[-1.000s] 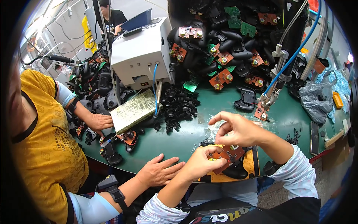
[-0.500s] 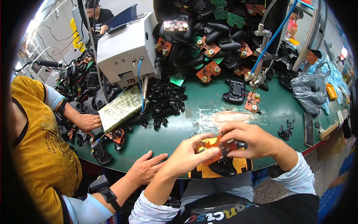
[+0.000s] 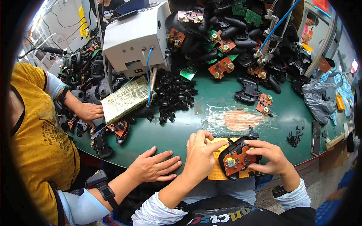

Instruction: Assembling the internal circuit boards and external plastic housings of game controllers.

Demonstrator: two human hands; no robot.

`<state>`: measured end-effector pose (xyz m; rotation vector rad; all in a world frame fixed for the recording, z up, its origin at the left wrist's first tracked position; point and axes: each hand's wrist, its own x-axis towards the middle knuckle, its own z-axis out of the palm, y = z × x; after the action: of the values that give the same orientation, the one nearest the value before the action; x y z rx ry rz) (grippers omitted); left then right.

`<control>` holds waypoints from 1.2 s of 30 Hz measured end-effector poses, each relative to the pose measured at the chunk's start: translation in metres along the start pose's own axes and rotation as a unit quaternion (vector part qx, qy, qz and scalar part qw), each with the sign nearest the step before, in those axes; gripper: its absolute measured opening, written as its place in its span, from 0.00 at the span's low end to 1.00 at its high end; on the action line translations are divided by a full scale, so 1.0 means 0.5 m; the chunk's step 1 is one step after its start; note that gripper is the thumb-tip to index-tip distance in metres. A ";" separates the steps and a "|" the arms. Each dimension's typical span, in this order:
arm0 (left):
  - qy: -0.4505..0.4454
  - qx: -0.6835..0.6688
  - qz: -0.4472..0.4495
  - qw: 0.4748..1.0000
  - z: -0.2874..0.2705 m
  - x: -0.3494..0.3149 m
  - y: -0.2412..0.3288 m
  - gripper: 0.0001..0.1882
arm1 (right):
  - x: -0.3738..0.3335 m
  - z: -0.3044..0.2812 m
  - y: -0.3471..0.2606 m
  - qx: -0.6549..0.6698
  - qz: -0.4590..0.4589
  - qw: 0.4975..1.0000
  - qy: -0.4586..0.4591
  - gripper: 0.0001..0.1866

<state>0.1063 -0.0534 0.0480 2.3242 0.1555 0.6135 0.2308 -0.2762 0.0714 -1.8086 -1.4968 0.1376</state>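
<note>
A reddish-brown circuit board (image 3: pixel 236 161) with small joystick modules lies in a black game controller shell (image 3: pixel 225 153), which rests tilted on a yellow pad (image 3: pixel 216 173) at the table's near edge. My right hand (image 3: pixel 272 156) pinches the board's right end between thumb and fingers, around a joystick module. My left hand (image 3: pixel 200 156) is beside the shell; one digit stretches to the shell's upper left rim and the others are loosely bent and apart. I see nothing held in it.
A co-worker's hand (image 3: pixel 155 165) lies flat on the green table (image 3: pixel 151 133) at left. Black caps (image 3: pixel 169 94) are heaped beside a white machine (image 3: pixel 134 39). Beyond are another shell (image 3: pixel 247 90), a loose board (image 3: pixel 264 104) and a pile of controller parts. Small black pieces (image 3: pixel 295 137) lie right.
The circuit board has gone from between both my hands down into the black shell. My left hand has let go of it and moved left. The whole view has shifted slightly.
</note>
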 end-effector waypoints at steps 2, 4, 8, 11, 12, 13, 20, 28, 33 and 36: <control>-0.013 0.009 0.011 1.000 0.009 0.012 -0.001 0.24 | 0.002 0.003 -0.001 0.005 -0.001 1.000 -0.009 0.26; -0.041 0.031 0.023 0.998 0.023 0.015 -0.007 0.24 | 0.001 0.003 0.000 0.008 0.001 1.000 -0.010 0.26; -0.003 -0.053 0.007 0.999 0.010 0.021 0.004 0.23 | 0.005 -0.016 -0.001 0.018 0.030 0.999 0.007 0.27; 0.086 -0.090 -0.031 0.992 -0.023 -0.020 0.027 0.14 | 0.023 -0.038 0.021 0.009 0.044 0.999 0.027 0.26; 0.082 -0.078 -0.016 0.993 -0.025 -0.045 0.039 0.12 | 0.035 -0.038 0.030 0.019 0.042 0.998 0.030 0.26; 0.080 -0.067 0.002 0.995 -0.019 -0.066 0.051 0.12 | 0.042 -0.040 0.026 0.067 0.102 0.992 0.033 0.25; -0.041 -0.046 -0.001 0.998 0.039 -0.073 0.083 0.27 | 0.020 0.012 0.036 0.343 0.175 0.916 0.109 0.28; -0.098 -0.072 -0.001 0.993 0.014 -0.063 0.055 0.17 | 0.020 -0.007 0.053 0.322 0.151 0.928 0.112 0.28; -0.098 -0.079 0.010 0.992 0.016 -0.058 0.055 0.16 | -0.003 -0.002 0.060 0.300 0.203 0.925 0.110 0.28; -0.076 -0.054 0.004 0.996 0.018 -0.067 0.049 0.19 | -0.004 -0.003 0.048 0.193 0.153 0.966 0.078 0.28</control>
<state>0.0796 -0.0864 0.0456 2.2576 0.0403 0.4366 0.2497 -0.2791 0.0570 -1.6735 -0.9924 0.4004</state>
